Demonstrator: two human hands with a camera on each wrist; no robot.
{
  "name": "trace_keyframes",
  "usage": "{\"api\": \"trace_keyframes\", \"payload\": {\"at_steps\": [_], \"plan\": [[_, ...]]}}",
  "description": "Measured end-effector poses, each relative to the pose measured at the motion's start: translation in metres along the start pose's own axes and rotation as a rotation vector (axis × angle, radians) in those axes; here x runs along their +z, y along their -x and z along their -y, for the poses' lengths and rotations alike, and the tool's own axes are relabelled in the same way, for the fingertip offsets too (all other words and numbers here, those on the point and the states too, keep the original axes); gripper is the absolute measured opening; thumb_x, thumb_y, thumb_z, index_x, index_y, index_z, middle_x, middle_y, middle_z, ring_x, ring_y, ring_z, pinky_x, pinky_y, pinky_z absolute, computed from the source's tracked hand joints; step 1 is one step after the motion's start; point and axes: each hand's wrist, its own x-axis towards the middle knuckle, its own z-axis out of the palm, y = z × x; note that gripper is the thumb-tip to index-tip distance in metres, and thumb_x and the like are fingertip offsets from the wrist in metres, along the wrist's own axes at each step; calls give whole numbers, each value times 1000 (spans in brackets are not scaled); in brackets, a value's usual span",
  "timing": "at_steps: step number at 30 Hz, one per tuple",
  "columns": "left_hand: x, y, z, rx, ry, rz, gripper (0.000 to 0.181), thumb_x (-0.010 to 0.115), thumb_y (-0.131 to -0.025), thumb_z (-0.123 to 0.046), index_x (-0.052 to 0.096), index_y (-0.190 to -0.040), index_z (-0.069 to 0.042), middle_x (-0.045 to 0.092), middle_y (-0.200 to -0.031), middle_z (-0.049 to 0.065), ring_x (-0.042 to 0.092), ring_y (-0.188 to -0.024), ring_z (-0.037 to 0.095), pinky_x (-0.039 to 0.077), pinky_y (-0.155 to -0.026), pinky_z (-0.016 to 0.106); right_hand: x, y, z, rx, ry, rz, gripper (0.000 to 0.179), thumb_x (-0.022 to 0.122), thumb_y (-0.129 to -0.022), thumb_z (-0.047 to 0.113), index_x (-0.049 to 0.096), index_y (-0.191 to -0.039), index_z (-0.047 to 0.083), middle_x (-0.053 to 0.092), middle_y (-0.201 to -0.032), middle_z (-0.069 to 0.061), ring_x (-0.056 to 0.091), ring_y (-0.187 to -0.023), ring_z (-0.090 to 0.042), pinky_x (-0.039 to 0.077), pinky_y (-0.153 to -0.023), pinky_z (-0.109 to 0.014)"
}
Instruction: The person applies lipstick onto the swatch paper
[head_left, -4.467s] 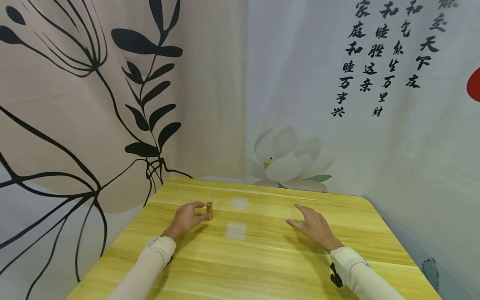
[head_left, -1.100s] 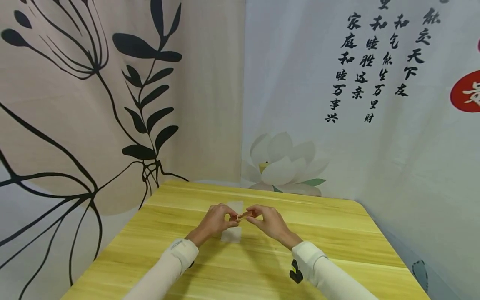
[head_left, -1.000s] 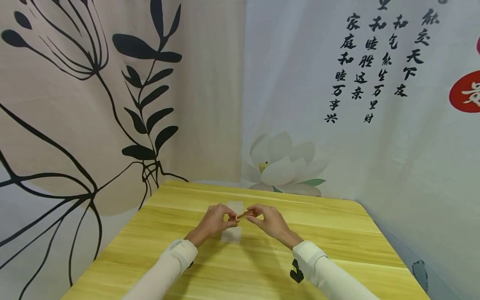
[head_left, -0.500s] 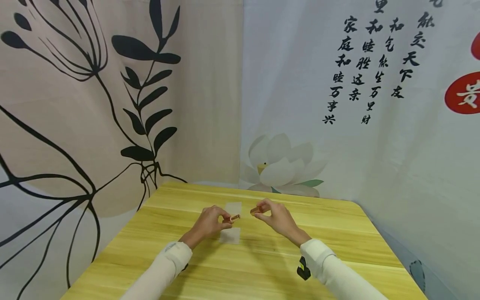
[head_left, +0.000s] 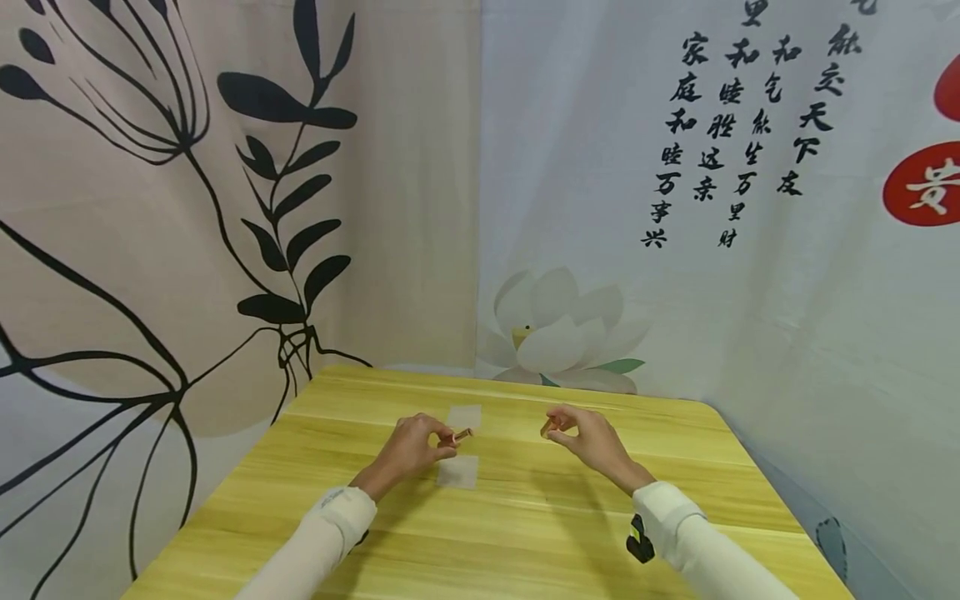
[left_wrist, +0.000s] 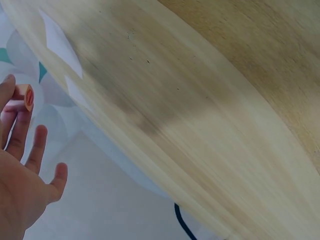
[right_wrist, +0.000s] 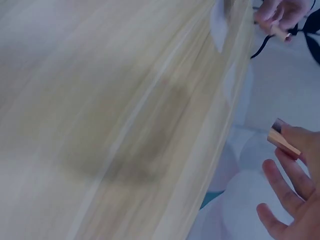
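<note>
In the head view, my left hand [head_left: 405, 447] pinches the base of a copper-coloured lipstick [head_left: 464, 434], its narrower inner tube pointing right. Seen from the left wrist, the lipstick [left_wrist: 28, 98] shows a reddish end, with thumb and finger around it and the other fingers spread. My right hand [head_left: 592, 440] pinches the matching cap [head_left: 547, 429] between thumb and fingertips, apart from the lipstick. From the right wrist, the cap [right_wrist: 283, 141] is tilted, and the lipstick [right_wrist: 274, 30] is in the other hand at the top. Both hands are raised over the table.
Two pale square patches [head_left: 457, 472] lie on the yellow wood-grain table [head_left: 465, 542], close by the left hand. Printed cloth hangings [head_left: 420, 208] with plants and writing rise behind the table's far edge.
Earlier, the copper lipstick stood upright by the left hand, then both hands held it end to end. The cap has since come off and moved right with my right hand; the left moved slightly left.
</note>
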Motion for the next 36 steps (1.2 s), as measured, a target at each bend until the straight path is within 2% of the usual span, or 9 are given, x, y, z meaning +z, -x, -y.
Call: {"api": "trace_keyframes", "payload": {"at_steps": [7,11,20,26,36], "plan": [[-1,2,3,-2,8,-4,11,85,-88,-28,77,-81,-27,75,-90,-11,66,-108,26,39,-106,65,-7,19,-31,40,12,5,31,81,-90,9,72,-120,10,76,-99,-5,73,-91,-28,59,-72,-46],[-1,5,5,-12,6,0,9,85,-88,-27,78,-83,-26,75,-91,-10,66,-107,26,39,-107,64,-8,28,-48,36,34,29,30,81,-90,9,72,-119,7,76,-99,-7,72,-89,-28,59,-72,-46],[-4,6,5,-13,17,5,6,84,-89,-27,80,-85,-24,75,-91,-11,65,-107,25,39,-108,64,-10,42,-76,184,61,110,26,78,-93,6,72,-118,5,74,-99,-5,71,-93,-29,58,-78,-49],[-3,4,5,-13,15,8,6,84,-89,-27,80,-86,-24,76,-92,-9,66,-106,25,38,-108,64,-9,50,-85,194,53,127,28,79,-91,5,71,-118,1,74,-97,-5,70,-94,-32,57,-81,-52],[-1,2,3,-19,13,12,6,84,-90,-27,79,-86,-28,75,-92,-12,65,-109,25,38,-107,65,-2,53,-93,167,83,119,27,79,-91,5,72,-117,2,75,-98,-6,71,-91,-28,58,-78,-49]]}}
